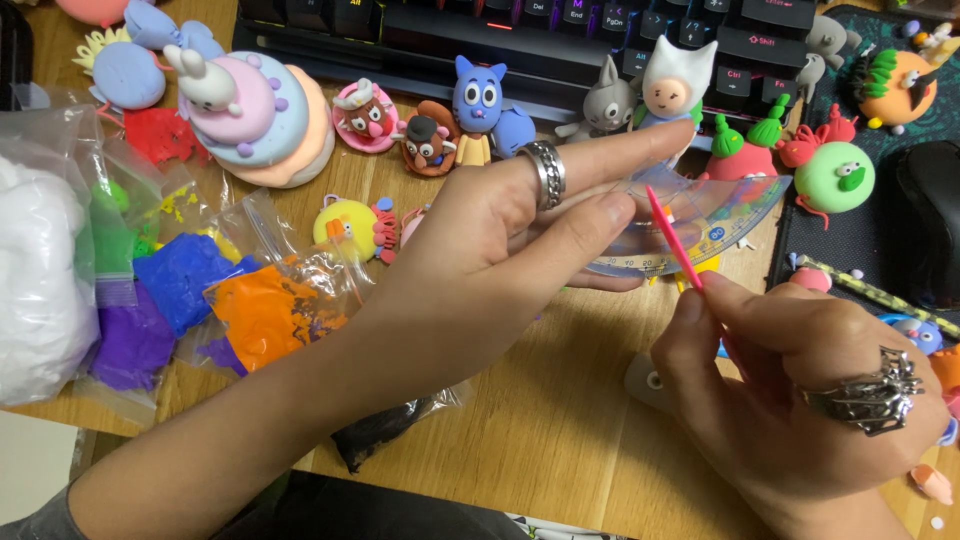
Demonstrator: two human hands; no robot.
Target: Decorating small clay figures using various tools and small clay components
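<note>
Left hand (490, 235): fingers pinch the clear protractor (700, 225); keep it level.
Right hand (790, 400): fingers closed on pink tool (675, 240); tip meets protractor, so press lightly.

Wooden desk (520, 420), light oak grain, fills view. Black keyboard (560, 30) at 12 o'clock, keys backlit red and blue. Dark mat (880, 200) at 3 o'clock. Pale floor patch (30, 460) at 8 o'clock beyond desk edge. Light even, soft, no hard shadows.

Keyboard (600, 40) top beyond frame edge
</note>
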